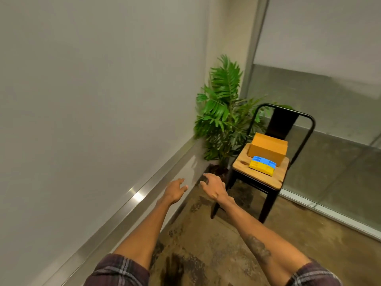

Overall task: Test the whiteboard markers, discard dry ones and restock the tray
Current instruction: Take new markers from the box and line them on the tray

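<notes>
Hands out front, both empty: left hand (175, 190) loosely spread near the whiteboard's metal tray (132, 201), right hand (212, 187) palm-down with fingers curled but gripping nothing. Chair (266, 178) stands ahead to the right (potted plant (222, 112) in the corner behind it), carrying a cardboard box (268, 150) and, touching its front, a blue-and-yellow pack (261, 165), possibly markers, too blurred to confirm.

I held both hands empty, left hand (175, 189) and right hand (213, 187), fingers spread, near the whiteboard tray (132, 201); far right, a chair (266, 174) carried a cardboard box (268, 149) and blue-yellow marker packs (262, 165).
</notes>
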{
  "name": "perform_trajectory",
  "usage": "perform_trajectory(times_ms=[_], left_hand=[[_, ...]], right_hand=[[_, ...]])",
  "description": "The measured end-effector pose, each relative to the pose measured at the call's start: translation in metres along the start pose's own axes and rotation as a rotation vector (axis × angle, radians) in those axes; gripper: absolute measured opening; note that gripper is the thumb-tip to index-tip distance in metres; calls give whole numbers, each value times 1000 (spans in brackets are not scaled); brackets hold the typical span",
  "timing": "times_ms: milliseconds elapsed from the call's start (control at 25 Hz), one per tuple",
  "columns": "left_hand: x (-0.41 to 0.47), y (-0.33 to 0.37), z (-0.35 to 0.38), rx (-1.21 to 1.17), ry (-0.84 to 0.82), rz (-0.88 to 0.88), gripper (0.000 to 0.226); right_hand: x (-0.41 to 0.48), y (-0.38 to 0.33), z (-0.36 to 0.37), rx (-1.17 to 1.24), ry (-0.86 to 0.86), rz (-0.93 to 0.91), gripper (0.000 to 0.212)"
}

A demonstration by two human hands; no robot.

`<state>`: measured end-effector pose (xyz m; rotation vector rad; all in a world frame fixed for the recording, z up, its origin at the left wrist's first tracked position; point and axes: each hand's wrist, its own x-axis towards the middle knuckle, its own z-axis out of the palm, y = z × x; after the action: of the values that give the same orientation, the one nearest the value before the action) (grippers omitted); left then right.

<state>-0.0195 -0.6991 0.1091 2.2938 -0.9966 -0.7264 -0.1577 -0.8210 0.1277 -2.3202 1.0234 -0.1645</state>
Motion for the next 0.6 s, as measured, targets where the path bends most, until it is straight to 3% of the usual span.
perform_trajectory(times_ms=[240,600], left_hand=[[40,52,37,31,-99,151,52],[107,113,82,26,-189,216,54]], right_hand=[[4,62,-30,26,115,197,52],[26,137,-76,60,250,350,48]])
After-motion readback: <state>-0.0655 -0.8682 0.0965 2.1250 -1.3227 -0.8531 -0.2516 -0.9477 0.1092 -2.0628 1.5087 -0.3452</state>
